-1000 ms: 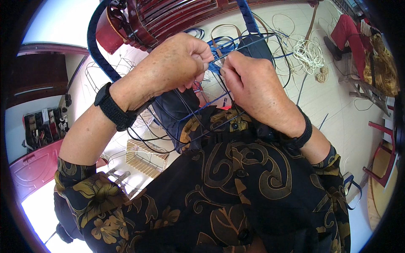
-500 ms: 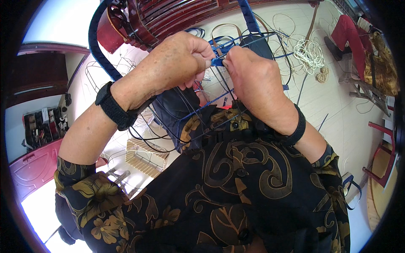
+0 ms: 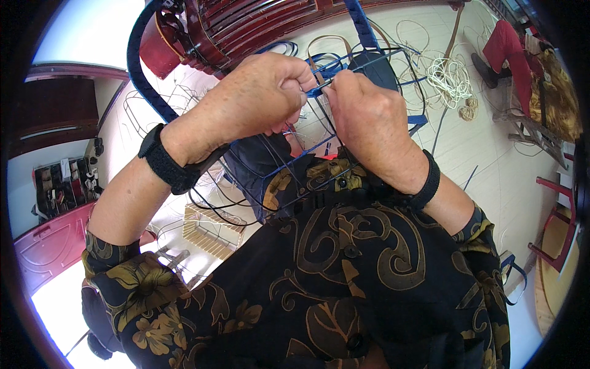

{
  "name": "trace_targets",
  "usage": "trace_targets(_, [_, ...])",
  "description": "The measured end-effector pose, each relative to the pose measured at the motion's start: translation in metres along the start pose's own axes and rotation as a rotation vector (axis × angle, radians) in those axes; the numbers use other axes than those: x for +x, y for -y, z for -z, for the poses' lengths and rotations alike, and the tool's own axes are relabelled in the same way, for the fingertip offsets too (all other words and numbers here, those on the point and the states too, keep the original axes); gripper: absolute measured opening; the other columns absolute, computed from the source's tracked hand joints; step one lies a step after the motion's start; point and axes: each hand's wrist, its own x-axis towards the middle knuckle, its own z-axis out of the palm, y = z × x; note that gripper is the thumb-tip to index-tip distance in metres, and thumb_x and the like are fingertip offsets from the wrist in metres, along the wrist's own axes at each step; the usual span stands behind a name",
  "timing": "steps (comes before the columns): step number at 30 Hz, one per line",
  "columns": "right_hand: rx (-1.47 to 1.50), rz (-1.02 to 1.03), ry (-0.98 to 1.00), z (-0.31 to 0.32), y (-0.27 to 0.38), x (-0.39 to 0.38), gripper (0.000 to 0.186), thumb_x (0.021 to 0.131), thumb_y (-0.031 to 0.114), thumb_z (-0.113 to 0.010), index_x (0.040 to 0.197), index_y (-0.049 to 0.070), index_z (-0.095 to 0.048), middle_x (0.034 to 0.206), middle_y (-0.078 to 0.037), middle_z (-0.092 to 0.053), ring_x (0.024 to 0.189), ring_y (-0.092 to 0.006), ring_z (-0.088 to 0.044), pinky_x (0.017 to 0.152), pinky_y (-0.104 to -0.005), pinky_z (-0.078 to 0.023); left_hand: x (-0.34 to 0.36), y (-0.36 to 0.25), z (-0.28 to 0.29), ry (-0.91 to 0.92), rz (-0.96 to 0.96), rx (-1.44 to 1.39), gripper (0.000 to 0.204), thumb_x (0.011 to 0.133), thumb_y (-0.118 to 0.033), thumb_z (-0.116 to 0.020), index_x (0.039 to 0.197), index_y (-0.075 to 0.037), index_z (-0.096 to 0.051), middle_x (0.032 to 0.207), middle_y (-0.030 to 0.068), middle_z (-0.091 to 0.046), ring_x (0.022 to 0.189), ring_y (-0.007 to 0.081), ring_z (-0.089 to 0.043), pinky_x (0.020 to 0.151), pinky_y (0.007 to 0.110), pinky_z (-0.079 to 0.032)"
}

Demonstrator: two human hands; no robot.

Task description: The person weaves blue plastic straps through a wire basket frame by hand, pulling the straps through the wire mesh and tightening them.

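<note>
Pinching away at that blue strip (image 3: 315, 93), you've got both hands up at the top edge of the dark wire frame (image 3: 299, 155). Your left hand (image 3: 270, 86) has its fingers curled in and clamped on the strip from the frame's left side, and your right hand (image 3: 372, 114) is clamped on it from the frame's right. They're just beside each other with a bit of blue showing between; can't tell exactly how the fingertips sit, since your knuckles cover them. More blue pokes out past your right hand, at the right side of the frame.

The frame has a blue-wrapped handle (image 3: 133, 67) arching up from its left and right. You're wearing a black band on each wrist, and your dark patterned shirt (image 3: 344, 258) is right up against the frame's near side. Beyond the frame there's dark red wooden furniture (image 3: 252, 27). Off to its right lies a tangle of cream cord (image 3: 452, 80) with a small tan ball (image 3: 469, 109) beside it, and farther right someone in red trousers (image 3: 512, 58). Down left of the frame sits a pale slatted piece (image 3: 212, 230).
</note>
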Motion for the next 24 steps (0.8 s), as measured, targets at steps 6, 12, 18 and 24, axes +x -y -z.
trace_targets(6, [0.013,-0.004,-0.012,0.002,-0.001,0.001,0.022,0.079,0.011,-0.074,0.088,0.003,-0.055,0.076,-0.015,-0.066,0.067,-0.0313,-0.070,0.056,-0.0382,-0.057,0.005,0.010,-0.005,-0.127,-0.237,0.268,0.008,0.097,-0.009,-0.061,0.092,-0.004,-0.062,0.064,-0.0010,-0.058,0.055,0.0048,-0.054,0.050,0.021,-0.042])
trace_targets(12, [0.186,0.007,0.057,0.013,-0.010,0.003,0.015,0.086,0.008,-0.071,0.086,0.003,-0.056,0.075,-0.016,-0.062,0.067,-0.0373,-0.065,0.058,-0.0424,-0.052,0.009,0.016,-0.010,-0.280,-0.415,0.429,0.012,0.096,-0.009,-0.061,0.087,-0.001,-0.061,0.062,0.0028,-0.059,0.053,0.0086,-0.056,0.049,0.027,-0.043])
trace_targets(18, [0.049,-0.040,0.064,0.011,-0.002,0.004,0.014,0.084,0.009,-0.071,0.084,0.003,-0.058,0.071,-0.014,-0.062,0.066,-0.0348,-0.065,0.057,-0.0425,-0.051,0.001,0.010,-0.014,-0.215,-0.326,0.394,0.006,0.095,-0.003,-0.057,0.096,-0.001,-0.062,0.061,0.0015,-0.058,0.054,0.0082,-0.056,0.049,0.026,-0.043])
trace_targets(24, [0.052,-0.066,0.090,0.013,-0.002,0.004,0.018,0.079,0.011,-0.075,0.082,0.002,-0.060,0.071,-0.016,-0.065,0.066,-0.0347,-0.067,0.058,-0.0414,-0.054,-0.001,0.005,-0.012,-0.161,-0.215,0.181,0.012,0.095,0.000,-0.054,0.105,-0.001,-0.062,0.062,-0.0024,-0.055,0.054,0.0052,-0.053,0.049,0.022,-0.044])
